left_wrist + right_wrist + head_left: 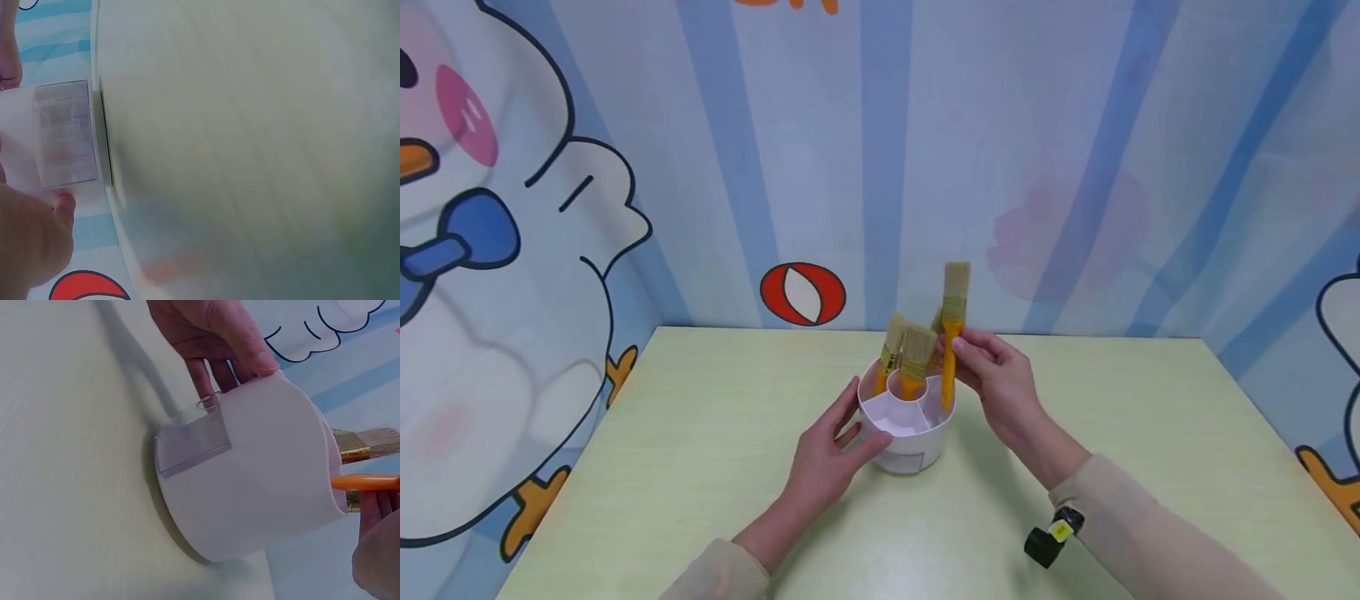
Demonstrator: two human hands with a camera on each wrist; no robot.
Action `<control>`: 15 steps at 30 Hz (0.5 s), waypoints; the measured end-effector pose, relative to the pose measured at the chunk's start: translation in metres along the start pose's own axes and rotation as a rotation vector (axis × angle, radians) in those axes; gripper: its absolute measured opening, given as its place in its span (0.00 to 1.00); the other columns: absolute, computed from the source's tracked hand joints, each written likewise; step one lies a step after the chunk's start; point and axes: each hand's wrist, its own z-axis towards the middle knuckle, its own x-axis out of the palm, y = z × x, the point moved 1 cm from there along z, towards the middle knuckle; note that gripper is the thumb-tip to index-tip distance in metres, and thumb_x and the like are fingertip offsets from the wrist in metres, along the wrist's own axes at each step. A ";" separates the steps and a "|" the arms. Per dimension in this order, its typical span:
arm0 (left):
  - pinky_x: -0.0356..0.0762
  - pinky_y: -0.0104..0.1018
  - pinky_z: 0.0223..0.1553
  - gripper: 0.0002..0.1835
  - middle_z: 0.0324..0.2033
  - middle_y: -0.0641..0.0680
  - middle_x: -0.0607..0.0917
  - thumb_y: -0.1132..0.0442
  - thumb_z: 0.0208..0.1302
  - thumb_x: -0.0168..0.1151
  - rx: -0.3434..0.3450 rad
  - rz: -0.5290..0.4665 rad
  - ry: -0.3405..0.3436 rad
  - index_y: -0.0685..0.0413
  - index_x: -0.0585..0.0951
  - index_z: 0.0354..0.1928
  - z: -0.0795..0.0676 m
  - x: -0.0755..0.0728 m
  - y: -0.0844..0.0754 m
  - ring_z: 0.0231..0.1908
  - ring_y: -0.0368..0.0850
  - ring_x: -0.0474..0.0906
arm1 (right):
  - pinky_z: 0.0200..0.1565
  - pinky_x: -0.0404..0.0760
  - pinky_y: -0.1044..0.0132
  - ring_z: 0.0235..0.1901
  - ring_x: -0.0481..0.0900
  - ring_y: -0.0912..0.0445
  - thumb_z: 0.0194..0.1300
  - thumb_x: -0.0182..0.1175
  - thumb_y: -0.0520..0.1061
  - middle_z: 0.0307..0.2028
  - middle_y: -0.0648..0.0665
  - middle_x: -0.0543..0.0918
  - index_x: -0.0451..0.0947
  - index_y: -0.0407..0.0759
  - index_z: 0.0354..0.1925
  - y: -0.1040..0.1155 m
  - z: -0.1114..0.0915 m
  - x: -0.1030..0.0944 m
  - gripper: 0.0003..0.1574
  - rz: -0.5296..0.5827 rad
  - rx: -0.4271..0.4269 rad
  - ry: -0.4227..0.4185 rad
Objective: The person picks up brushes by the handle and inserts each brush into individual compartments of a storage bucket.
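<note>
A white round organizer (910, 460) with several compartments stands on the table. My left hand (823, 457) grips its left side, thumb towards the front and fingers behind, as the right wrist view shows too. Between thumb and fingers, my right hand (1003, 385) pinches a flat paintbrush (953, 321), bristles up. Its orange handle points down over the right-hand compartment, the handle's end at the rim. Inside stand other paintbrushes, bristles up: one wide brush (917, 350) in the central round cup, another brush (892, 342) at the left, and one partly hidden behind.
The pale wooden table (700, 467) extends around the organizer. Behind it hangs a cartoon-printed backdrop (820, 167). A clear window (65, 134) sits low on the organizer's front wall. A small black device (1051, 540) is strapped to my right wrist.
</note>
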 end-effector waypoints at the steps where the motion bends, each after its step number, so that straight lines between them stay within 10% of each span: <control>1: 0.76 0.50 0.69 0.49 0.82 0.48 0.64 0.52 0.67 0.77 -0.001 0.001 0.001 0.41 0.62 0.84 0.000 0.000 0.000 0.80 0.54 0.61 | 0.58 0.88 0.62 0.48 0.92 0.56 0.79 0.63 0.41 0.47 0.49 0.92 0.80 0.35 0.62 -0.001 -0.001 0.000 0.19 -0.021 0.002 -0.006; 15: 0.77 0.51 0.69 0.48 0.82 0.50 0.65 0.51 0.67 0.77 -0.013 0.005 -0.007 0.42 0.62 0.84 0.000 -0.001 -0.002 0.80 0.56 0.63 | 0.53 0.90 0.61 0.45 0.92 0.55 0.77 0.66 0.41 0.49 0.43 0.92 0.79 0.29 0.63 -0.015 -0.023 -0.004 0.23 -0.220 -0.033 0.028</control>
